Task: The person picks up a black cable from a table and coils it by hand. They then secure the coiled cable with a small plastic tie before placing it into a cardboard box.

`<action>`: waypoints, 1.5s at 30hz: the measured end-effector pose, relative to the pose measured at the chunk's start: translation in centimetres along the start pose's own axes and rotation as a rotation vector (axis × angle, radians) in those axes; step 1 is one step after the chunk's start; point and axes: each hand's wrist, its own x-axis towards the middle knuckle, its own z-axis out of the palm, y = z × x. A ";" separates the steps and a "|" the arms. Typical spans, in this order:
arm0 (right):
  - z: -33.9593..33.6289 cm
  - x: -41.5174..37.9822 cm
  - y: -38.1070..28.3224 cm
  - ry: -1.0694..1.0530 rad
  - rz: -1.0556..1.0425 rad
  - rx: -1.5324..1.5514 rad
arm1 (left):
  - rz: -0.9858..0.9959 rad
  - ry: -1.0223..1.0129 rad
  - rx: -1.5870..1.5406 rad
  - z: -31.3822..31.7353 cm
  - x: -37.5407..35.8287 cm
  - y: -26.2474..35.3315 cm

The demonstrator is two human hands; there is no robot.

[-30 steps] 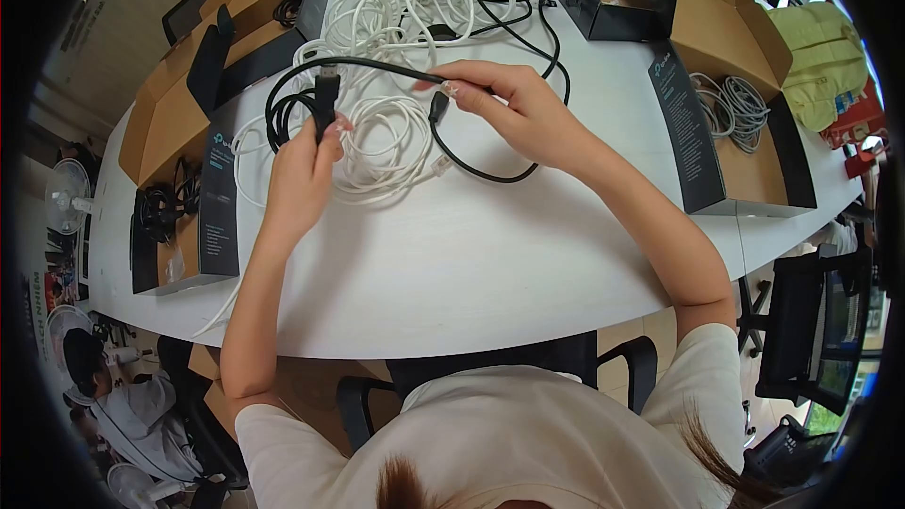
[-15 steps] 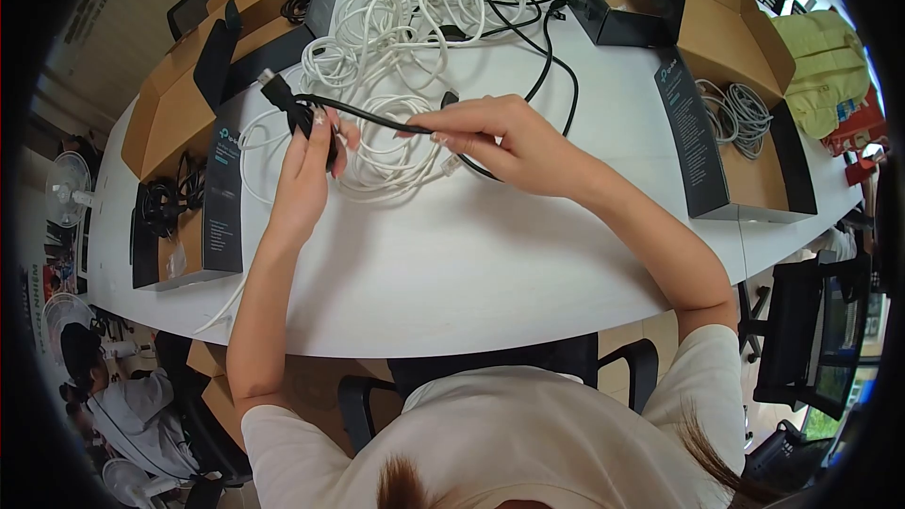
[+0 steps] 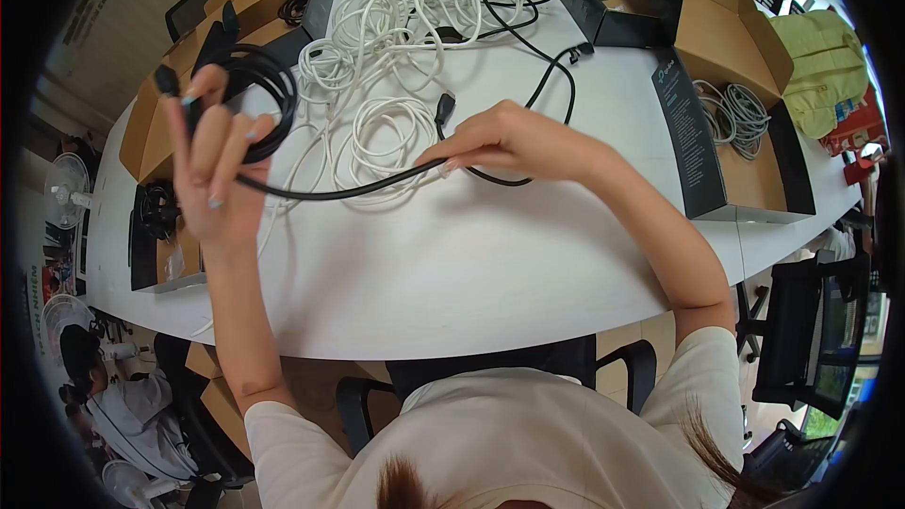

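Presently, black cable point(image 3: 330, 196): part coiled, sagging above the surface point(image 3: 405, 273); probably light, bendy, springy; best held where loops gather.
Left hand point(image 3: 217, 165): curled round the coil point(image 3: 286, 94).
Right hand point(image 3: 504, 141): pinching the uncoiled run.
White cables point(image 3: 372, 30): heaped beyond.

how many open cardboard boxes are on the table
4: near-left box, partly behind the left hand; far-left box; far-right box; near-right box, holding a grey cable coil. Others may be hidden.
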 end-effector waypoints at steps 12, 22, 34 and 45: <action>-3.4 -0.4 0.9 0.669 0.034 -0.224 | -0.930 -0.365 0.374 0.4 -4.7 -1.7; -0.9 0.0 -4.1 0.695 -0.304 -0.576 | -0.540 0.125 0.511 -0.5 -2.2 -10.0; 1.6 0.4 -5.0 0.487 -0.374 -0.468 | 0.083 0.163 0.282 -0.2 1.8 -4.6; 0.6 0.1 -4.0 0.523 -0.292 -0.830 | 0.123 -0.047 0.027 0.7 0.6 0.7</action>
